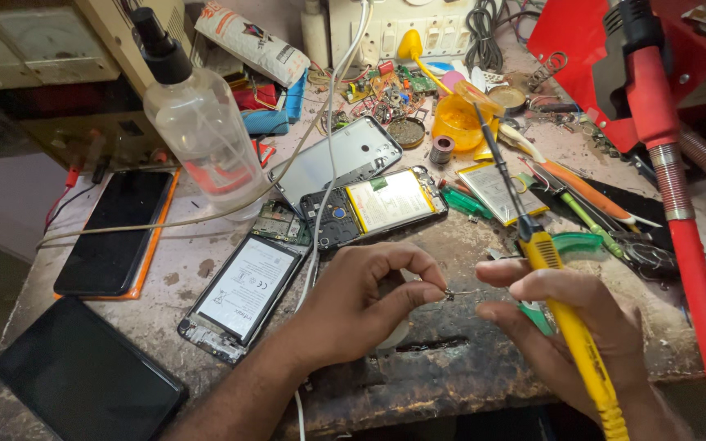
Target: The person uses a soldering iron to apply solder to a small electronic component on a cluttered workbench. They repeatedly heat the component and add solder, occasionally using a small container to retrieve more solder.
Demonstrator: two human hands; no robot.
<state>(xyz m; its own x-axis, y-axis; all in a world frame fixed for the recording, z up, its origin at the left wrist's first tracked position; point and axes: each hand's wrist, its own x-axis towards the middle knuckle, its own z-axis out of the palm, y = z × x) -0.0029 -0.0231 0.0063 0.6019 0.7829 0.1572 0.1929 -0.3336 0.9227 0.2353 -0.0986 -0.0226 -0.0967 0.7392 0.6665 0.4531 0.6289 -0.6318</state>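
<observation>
A small metal part (453, 291), thin and grey, is pinched between the thumb and forefinger of the left hand (361, 306); the other fingers are curled in loosely. Its exact shape is too small to be told. The part is held just above the worn wooden bench (451, 359), between the two hands.

The right hand (561, 318) is closed around a soldering iron (561, 302) with a yellow plastic handle, ribbed at the lower end. Its thin dark metal shaft is pointed up and away from the hand, and the thumb and forefinger of this hand are stretched toward the small part.

Just beyond the left hand, an opened phone (373, 204) is laid, with a flat pale battery and a dark circuit board seen inside. To the outer side of the left hand, a second opened phone (243, 294) with a white rectangular battery is placed flat. Further on the same side, a clear plastic spray bottle (202, 122) with a black nozzle is standing, and two black glossy phones (112, 233) are lying face up.

On the outer side of the right hand, a thick red tube (692, 269) with a ribbed metal collar is seen. Beyond the right hand, a translucent orange plastic cup (459, 122) is placed.
</observation>
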